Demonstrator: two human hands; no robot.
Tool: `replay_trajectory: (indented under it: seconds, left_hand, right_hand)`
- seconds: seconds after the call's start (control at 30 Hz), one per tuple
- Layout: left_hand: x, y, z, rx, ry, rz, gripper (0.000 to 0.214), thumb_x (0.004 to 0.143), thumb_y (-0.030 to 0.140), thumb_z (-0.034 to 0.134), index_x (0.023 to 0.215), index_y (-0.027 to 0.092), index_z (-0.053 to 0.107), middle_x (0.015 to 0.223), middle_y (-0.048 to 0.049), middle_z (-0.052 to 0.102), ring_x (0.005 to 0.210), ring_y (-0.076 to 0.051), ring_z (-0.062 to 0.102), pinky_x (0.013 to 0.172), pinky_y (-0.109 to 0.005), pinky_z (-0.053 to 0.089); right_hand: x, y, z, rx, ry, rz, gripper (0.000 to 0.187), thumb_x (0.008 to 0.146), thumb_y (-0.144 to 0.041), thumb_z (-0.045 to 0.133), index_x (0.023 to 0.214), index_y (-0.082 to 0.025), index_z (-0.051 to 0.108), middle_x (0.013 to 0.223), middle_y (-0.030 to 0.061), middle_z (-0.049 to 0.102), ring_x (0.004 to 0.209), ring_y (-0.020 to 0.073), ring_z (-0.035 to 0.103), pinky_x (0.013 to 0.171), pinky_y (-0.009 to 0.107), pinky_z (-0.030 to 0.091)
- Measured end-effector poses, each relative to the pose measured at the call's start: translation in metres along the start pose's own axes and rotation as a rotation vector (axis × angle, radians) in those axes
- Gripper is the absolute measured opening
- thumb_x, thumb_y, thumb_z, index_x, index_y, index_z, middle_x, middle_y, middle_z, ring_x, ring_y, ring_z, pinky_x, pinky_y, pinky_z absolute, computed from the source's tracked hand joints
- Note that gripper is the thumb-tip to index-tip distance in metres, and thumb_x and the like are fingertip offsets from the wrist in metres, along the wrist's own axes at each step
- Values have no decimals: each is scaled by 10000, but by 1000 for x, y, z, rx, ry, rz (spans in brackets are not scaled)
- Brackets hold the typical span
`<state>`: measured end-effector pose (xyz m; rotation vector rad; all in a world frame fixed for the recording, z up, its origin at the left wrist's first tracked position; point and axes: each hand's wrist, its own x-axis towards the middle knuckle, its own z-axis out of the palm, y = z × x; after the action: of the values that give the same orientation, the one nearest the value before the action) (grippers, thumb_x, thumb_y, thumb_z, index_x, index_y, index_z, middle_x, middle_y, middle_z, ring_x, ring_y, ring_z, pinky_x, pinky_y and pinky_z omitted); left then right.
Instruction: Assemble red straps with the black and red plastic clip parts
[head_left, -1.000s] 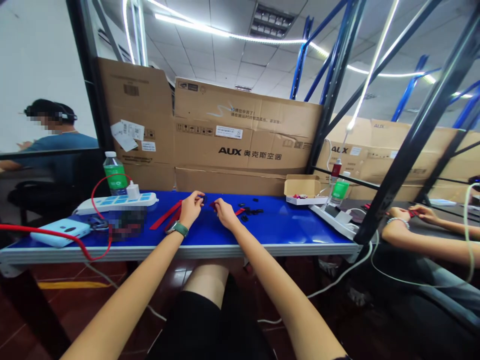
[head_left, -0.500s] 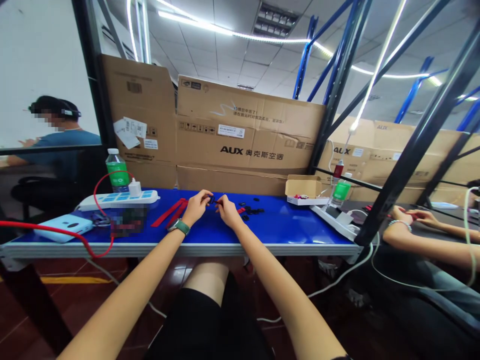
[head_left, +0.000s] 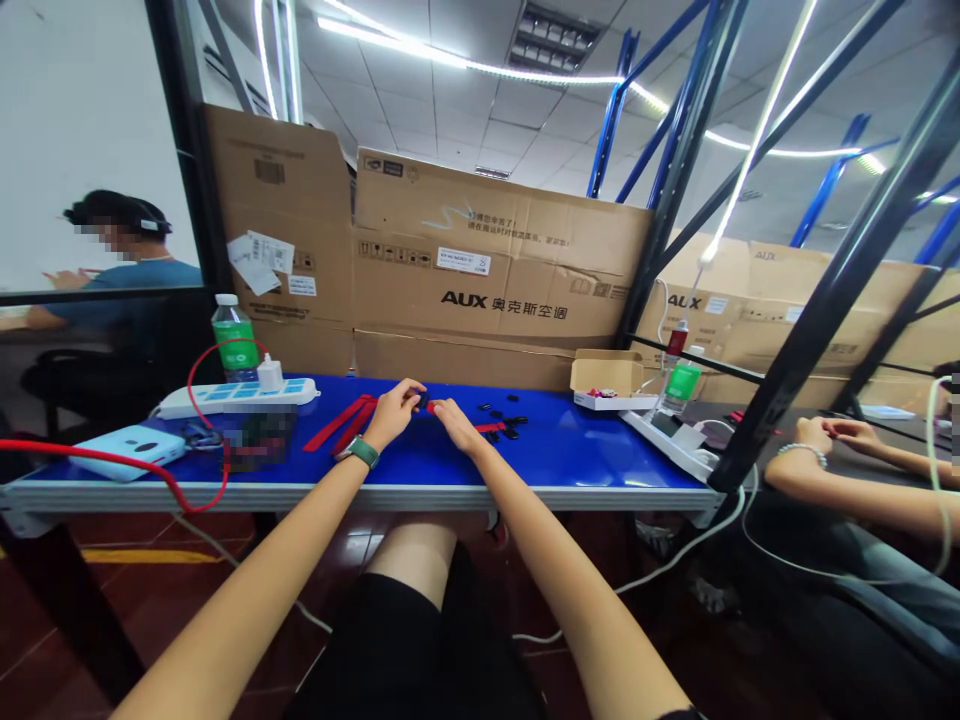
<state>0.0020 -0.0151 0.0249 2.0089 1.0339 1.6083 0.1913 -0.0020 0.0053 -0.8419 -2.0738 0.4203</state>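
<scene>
My left hand (head_left: 397, 412), with a green-banded watch (head_left: 364, 452) on its wrist, pinches a small black piece (head_left: 422, 399) above the blue tabletop. Just to its right, my right hand (head_left: 454, 425) is closed on a red strap. The tip of this red strap (head_left: 431, 407) shows at the fingers, pointing at the black piece, and its other part comes out right of the hand. Several loose black pieces (head_left: 512, 421) lie beyond my right hand. Left of my left hand are more red straps (head_left: 346, 424), laid flat. Whether strap and held piece touch, I cannot tell.
A power strip (head_left: 240, 395), a bottle (head_left: 235, 340) and a light-blue device (head_left: 131, 452) with a red cable stand at the left. An open small box (head_left: 609, 385) and another power strip (head_left: 671, 445) sit at the right. Cardboard (head_left: 495, 270) walls the back. Co-workers sit on both sides.
My right hand has turned flatter over the table. Red strap now shows at its fingertips and out to its right, by the loose black pieces. My left hand has barely moved.
</scene>
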Motion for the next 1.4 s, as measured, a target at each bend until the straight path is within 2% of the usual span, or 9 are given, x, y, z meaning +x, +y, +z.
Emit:
replay_trajectory:
  seconds: [0.1, 0.23, 0.4, 0.53, 0.67, 0.9, 1.1, 1.23, 1.4]
  left_hand:
    - [0, -1, 0, 17, -20, 5, 206, 873, 259, 555, 1052, 201, 639, 820, -29, 693, 692, -176, 681, 671, -287, 544]
    - [0, -5, 1, 48, -42, 14, 204, 874, 263, 565, 1055, 204, 638, 818, -28, 694, 740, -183, 684, 695, -288, 537]
    - [0, -7, 2, 45, -106, 32, 195, 877, 278, 571, 1039, 198, 643, 821, -28, 692, 722, -177, 671, 715, -300, 545]
    - [0, -7, 3, 14, -109, 23, 201, 880, 282, 561, 1044, 196, 638, 814, -26, 685, 706, -176, 670, 698, -300, 549]
    - [1, -9, 3, -43, -86, 9, 205, 870, 292, 569, 1039, 195, 632, 825, -28, 680, 708, -176, 671, 686, -299, 553]
    - [-1, -6, 5, -66, -182, -9, 221, 858, 337, 606, 1021, 190, 636, 805, -29, 694, 651, -167, 671, 658, -295, 552]
    - [-2, -5, 4, -57, -183, -31, 231, 848, 354, 613, 1005, 186, 631, 777, -31, 696, 639, -184, 696, 643, -302, 564]
    - [-2, -6, 4, -48, -167, -46, 214, 822, 335, 631, 976, 187, 632, 709, -14, 684, 617, -187, 705, 626, -290, 562]
    - [-3, -9, 4, -74, -143, -81, 256, 783, 361, 689, 964, 186, 643, 695, -18, 702, 616, -189, 714, 613, -282, 566]
  right_hand:
    - [3, 3, 1, 47, 30, 55, 185, 967, -216, 450, 993, -193, 632, 990, 49, 649, 967, 187, 588, 952, 329, 456]
    - [3, 2, 0, 80, 102, 105, 136, 936, -227, 481, 883, -210, 605, 868, 13, 650, 847, 179, 592, 873, 307, 470]
    - [1, 1, 0, 114, 118, 101, 36, 888, -227, 548, 907, -214, 577, 860, 2, 642, 794, 167, 579, 819, 287, 476]
    - [2, 4, 0, 50, 133, 53, 144, 923, -177, 457, 945, -215, 595, 925, 30, 654, 872, 179, 585, 871, 307, 469]
    - [4, 8, 1, -62, 147, 55, 199, 956, -177, 434, 904, -211, 623, 907, 59, 651, 899, 203, 585, 898, 339, 462]
    - [5, 6, 0, -93, 148, 49, 188, 967, -179, 451, 909, -205, 627, 919, 63, 652, 912, 206, 594, 886, 328, 464]
    - [1, -3, -3, 74, 157, 46, 148, 938, -207, 482, 982, -214, 623, 923, 29, 657, 879, 183, 605, 859, 299, 480]
    - [-2, -12, -6, 161, 143, 34, 246, 920, -221, 464, 1121, -232, 605, 875, -7, 628, 808, 166, 592, 805, 277, 494]
    - [-2, -18, -6, 112, 103, 7, 122, 854, -249, 585, 969, -222, 616, 925, 20, 655, 863, 183, 612, 852, 309, 508]
